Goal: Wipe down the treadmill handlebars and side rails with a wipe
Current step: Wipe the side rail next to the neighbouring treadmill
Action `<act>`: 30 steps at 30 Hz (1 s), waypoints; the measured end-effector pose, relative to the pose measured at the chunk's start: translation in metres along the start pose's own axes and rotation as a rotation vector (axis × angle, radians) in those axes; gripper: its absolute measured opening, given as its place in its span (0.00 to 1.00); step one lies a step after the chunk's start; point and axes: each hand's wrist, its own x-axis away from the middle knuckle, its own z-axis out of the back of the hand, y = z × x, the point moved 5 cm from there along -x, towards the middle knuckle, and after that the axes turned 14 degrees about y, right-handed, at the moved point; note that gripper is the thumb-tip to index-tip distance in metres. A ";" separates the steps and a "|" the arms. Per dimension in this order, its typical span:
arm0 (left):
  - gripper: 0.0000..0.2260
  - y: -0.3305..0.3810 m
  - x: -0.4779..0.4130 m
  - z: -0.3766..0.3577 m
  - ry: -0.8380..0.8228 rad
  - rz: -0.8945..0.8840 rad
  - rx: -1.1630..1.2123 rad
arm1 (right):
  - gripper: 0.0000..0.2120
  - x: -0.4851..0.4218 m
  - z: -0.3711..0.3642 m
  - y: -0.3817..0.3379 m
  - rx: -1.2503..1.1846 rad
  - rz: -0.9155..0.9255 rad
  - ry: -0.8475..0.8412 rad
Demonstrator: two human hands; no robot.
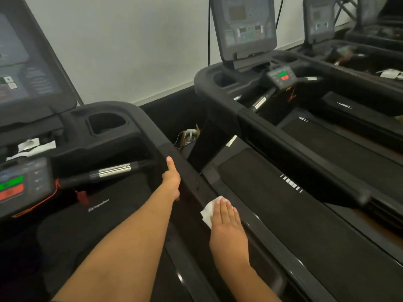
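Note:
I stand on the near treadmill, whose black right handlebar (152, 136) runs from the console down toward me. My left hand (171, 180) grips that handlebar, thumb lying along its top. My right hand (227, 223) lies flat, fingers together, pressing a white wipe (209, 211) onto a glossy black side rail (268, 240) below and right of the handlebar. Most of the wipe is hidden under my palm. A chrome pulse grip (114, 170) sticks out left of my left hand.
The console (24, 184) with green and red buttons sits at the left, with crumpled white paper (32, 147) in its tray and a cup holder (106, 124) beside it. Two more treadmills (283, 131) stand to the right. A white wall is behind.

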 end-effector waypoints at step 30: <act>0.27 0.018 0.066 0.029 -0.106 -0.155 -0.076 | 0.36 -0.022 -0.006 0.004 -0.005 0.017 -0.068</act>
